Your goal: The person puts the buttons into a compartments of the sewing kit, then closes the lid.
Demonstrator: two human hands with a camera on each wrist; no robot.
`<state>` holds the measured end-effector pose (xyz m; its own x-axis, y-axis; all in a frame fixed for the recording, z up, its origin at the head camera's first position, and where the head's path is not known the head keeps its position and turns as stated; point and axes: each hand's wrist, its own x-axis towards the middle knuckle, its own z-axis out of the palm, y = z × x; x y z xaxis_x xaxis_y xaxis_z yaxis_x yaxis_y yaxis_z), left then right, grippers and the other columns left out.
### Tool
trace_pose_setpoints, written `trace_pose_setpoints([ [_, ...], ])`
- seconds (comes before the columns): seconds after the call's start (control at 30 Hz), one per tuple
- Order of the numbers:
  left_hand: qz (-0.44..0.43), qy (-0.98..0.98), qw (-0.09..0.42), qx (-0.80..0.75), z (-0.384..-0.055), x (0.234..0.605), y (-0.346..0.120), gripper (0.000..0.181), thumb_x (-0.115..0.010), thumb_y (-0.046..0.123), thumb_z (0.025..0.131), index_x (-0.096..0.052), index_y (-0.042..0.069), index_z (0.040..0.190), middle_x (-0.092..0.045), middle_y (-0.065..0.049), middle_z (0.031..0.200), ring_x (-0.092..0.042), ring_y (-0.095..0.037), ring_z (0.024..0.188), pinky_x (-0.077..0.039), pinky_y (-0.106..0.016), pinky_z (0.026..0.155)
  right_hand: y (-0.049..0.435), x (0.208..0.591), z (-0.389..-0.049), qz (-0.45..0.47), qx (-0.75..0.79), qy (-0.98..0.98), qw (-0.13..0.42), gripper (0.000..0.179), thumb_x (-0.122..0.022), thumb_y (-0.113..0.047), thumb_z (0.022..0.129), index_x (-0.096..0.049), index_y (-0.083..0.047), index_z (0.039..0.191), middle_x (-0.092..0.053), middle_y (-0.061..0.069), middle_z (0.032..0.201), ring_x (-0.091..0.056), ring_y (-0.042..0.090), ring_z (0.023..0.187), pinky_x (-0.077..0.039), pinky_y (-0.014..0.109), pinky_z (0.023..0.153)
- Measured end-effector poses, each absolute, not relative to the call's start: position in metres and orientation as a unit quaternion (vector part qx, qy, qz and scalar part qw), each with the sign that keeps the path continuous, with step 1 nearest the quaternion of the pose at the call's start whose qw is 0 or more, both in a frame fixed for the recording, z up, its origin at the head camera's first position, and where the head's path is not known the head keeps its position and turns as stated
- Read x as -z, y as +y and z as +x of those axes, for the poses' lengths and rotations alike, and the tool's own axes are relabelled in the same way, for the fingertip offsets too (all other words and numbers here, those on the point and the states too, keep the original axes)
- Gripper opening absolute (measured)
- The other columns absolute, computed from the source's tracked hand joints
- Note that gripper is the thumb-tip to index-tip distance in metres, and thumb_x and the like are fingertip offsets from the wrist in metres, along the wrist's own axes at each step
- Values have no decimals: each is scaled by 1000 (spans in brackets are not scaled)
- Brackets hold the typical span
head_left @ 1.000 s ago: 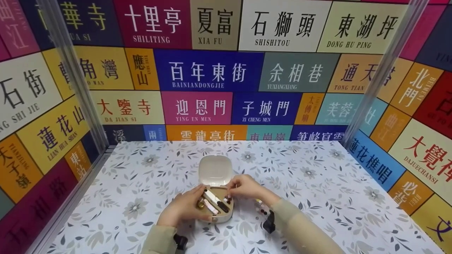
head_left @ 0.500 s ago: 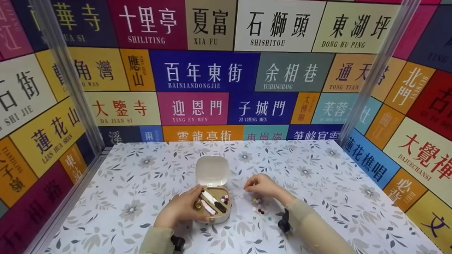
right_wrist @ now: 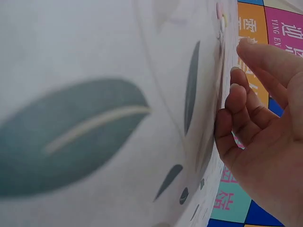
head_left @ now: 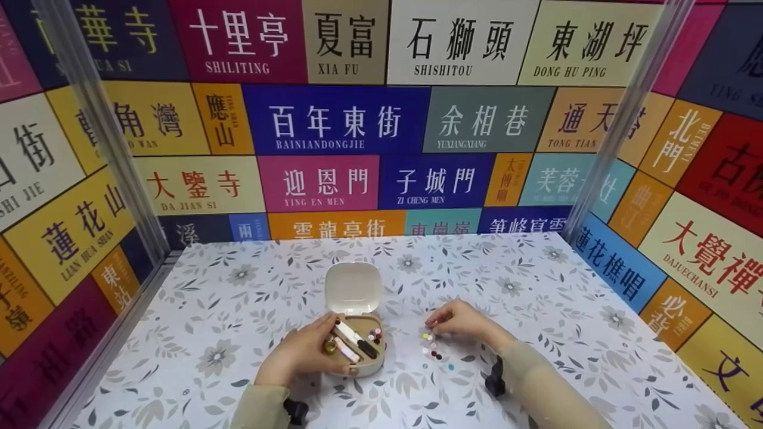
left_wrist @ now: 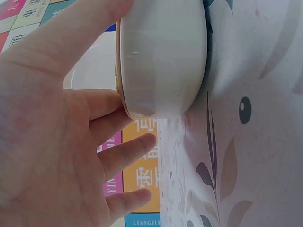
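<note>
My left hand (head_left: 304, 351) grips the cream case (head_left: 368, 368) from its left side, thumb at the near edge, forefinger up by the far corner; two of its other fingers stick out clear of the wall. The lid (head_left: 353, 288) stands open beyond these fingertips. Inside, next to my left hand, sit a small gold-coloured piece (head_left: 329, 345) and a pale pink stick (head_left: 347, 350); just right of that, a white stick with a black end (head_left: 349, 331) lies slantwise. Farther from this hand, in the right-hand part of the case, is a cluster of small beads (head_left: 374, 336).

My right hand (head_left: 468, 322) is well to the right of the case, fingers loosely bent, thumb apart from them, low over the flowered tabletop (head_left: 477, 262). I see nothing between thumb and fingers. The loose beads (head_left: 433, 345) begin just below these fingertips and trail toward me, a teal bead (head_left: 451, 367) lying farthest from them.
</note>
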<state>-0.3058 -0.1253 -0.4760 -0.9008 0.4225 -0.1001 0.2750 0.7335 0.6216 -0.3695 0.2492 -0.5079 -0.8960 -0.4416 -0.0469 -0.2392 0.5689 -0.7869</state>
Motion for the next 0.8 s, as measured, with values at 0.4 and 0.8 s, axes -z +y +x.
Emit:
trace_pose_setpoints([
  [0.4, 184, 919, 129, -323, -308, 478, -127, 117, -86, 52, 61, -27, 8, 153, -24, -10, 158, -26, -39, 141, -17, -62, 112, 254, 508, -366, -229, 431, 859, 154, 17, -79, -6, 75, -75, -3, 92, -71, 3, 83, -60, 9, 71, -50, 20, 66],
  [0.8, 194, 925, 106, -309, -305, 477, -127, 118, -85, 55, 61, -28, 7, 152, -25, -10, 158, -28, -40, 140, -17, -64, 111, 251, 508, -365, -299, 381, 863, 146, 15, -81, -6, 75, -79, -6, 90, -68, 0, 87, -60, 13, 82, -50, 22, 74],
])
